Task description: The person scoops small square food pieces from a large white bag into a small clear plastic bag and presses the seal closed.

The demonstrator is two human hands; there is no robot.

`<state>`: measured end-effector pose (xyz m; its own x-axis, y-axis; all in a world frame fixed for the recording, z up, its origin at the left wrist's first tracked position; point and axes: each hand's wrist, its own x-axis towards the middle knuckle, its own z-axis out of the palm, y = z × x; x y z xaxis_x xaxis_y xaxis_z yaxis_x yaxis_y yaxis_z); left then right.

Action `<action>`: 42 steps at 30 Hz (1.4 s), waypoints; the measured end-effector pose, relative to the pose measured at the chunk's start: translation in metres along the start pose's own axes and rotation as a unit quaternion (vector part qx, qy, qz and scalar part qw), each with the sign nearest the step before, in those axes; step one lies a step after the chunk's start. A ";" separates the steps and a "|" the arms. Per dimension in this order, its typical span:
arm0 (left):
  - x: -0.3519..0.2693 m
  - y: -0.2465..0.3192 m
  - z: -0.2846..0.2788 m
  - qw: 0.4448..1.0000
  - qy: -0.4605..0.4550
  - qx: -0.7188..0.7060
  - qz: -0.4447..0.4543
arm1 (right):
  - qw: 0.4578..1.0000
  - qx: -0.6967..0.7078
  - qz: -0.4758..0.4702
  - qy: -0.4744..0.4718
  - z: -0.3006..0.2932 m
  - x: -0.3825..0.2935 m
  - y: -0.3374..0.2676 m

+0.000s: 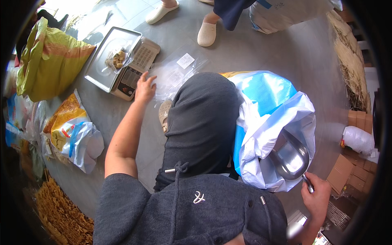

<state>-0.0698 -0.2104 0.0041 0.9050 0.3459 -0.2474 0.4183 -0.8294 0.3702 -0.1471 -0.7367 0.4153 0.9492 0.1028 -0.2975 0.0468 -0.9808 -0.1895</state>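
On the floor ahead stands a digital scale [139, 65] with a metal tray; a clear bag of brown cube-like pieces [118, 59] rests on that tray. My left hand [145, 88] is beside the scale's key panel, fingers spread, holding nothing. Flat clear plastic bags [179, 73] with printed labels lie right of it. At my right, my right hand [317, 191] grips the handle of a metal scoop [292, 159]. The scoop's bowl is in the mouth of a white and blue woven sack [266, 92]. The sack's contents are mostly hidden.
A yellow-green woven sack [52, 64] stands left of the scale, with a printed bag [76, 131] below it. Brown dried material [61, 208] is at lower left. Another person's feet in clogs [207, 33] are ahead, near a large pale sack [281, 15]. Cardboard boxes [340, 173] are far right.
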 end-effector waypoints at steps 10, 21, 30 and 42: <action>-0.046 0.003 0.132 0.994 -0.030 -0.100 -0.015 | 0.994 0.107 0.010 0.000 0.069 0.036 0.025; -0.053 0.030 0.087 0.961 -0.079 -0.219 -0.150 | 0.924 0.380 0.033 0.019 0.162 0.051 0.042; -0.097 0.228 -0.165 0.767 0.117 -0.525 0.350 | 0.941 0.318 0.002 0.115 0.120 0.003 0.052; -0.186 0.384 -0.097 0.639 -0.165 0.212 0.720 | 0.898 0.433 0.051 0.066 0.110 -0.034 0.054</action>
<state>-0.0704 -0.5514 0.2791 0.2326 -0.9646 -0.1245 -0.9531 -0.2516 0.1685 -0.2109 -0.7743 0.3120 0.9661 -0.0564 -0.2518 -0.2473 -0.4817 -0.8407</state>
